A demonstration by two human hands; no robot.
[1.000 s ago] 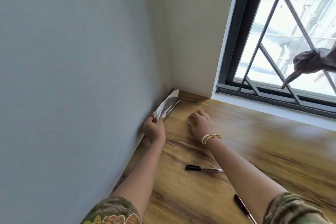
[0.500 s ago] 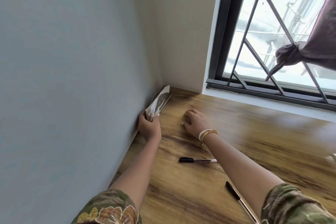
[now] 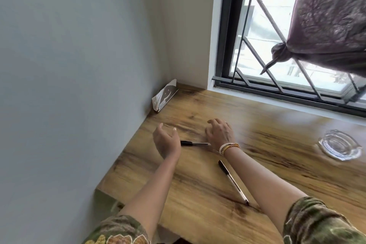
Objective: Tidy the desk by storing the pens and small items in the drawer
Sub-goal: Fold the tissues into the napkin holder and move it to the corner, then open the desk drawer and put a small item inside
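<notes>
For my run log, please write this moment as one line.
left hand: open, empty | right hand: open, on desk | pens: on desk

desk (image 3: pixel 198 194): wood-grain top, smooth, slight sheen
pens (image 3: pixel 233 182): on desk, glossy black plastic caps, clear barrels
ashtray (image 3: pixel 339 147): on desk, clear glass, shiny
packet (image 3: pixel 164 95): desk corner, crinkled paper
curtain (image 3: pixel 326 16): above desk, matt cloth

Daylight from window (image 3: pixel 297 45), desk (image 3: pixel 277 125) glare, wide-angle warp, edges blurry

Two black-capped pens (image 3: pixel 195 144) (image 3: pixel 233 182) flat on wooden desk (image 3: pixel 198 204).
</notes>
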